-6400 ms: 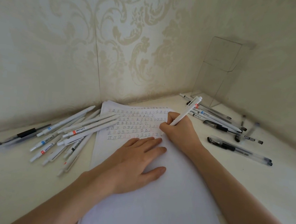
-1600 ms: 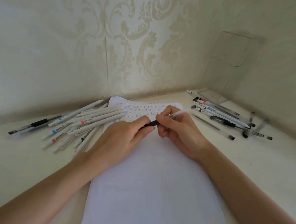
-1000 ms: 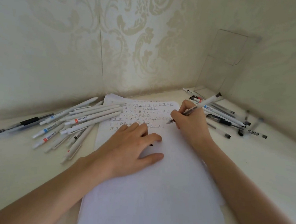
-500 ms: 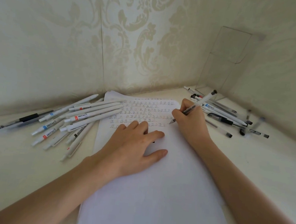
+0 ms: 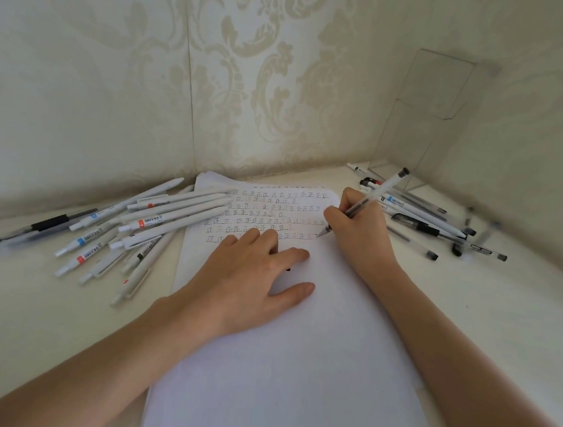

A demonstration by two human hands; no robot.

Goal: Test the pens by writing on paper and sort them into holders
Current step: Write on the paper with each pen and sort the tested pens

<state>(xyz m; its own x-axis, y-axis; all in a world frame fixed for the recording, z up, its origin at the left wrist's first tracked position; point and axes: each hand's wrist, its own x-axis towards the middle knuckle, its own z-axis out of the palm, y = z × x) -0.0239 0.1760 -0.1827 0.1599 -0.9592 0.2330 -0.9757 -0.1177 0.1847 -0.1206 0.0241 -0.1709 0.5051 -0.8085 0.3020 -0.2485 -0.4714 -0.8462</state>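
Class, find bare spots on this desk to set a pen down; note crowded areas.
Free: desk in front of the left pen pile; desk right of the paper; the paper's blank lower half. Crowded: that pile, and the right pen pile by the clear holder.

The scene is lit softly and evenly, in a pale cream cast. Only faint shadows are thrown on the paper (image 5: 292,369) beneath the left hand (image 5: 249,279), and a darker band is seen along the foot of the wall (image 5: 77,107) at left. Straight lines are bowed toward the frame's edges. Some pens (image 5: 486,233) at far right are smeared, while the pen (image 5: 374,194) gripped by the right hand (image 5: 360,234) is rendered sharply.
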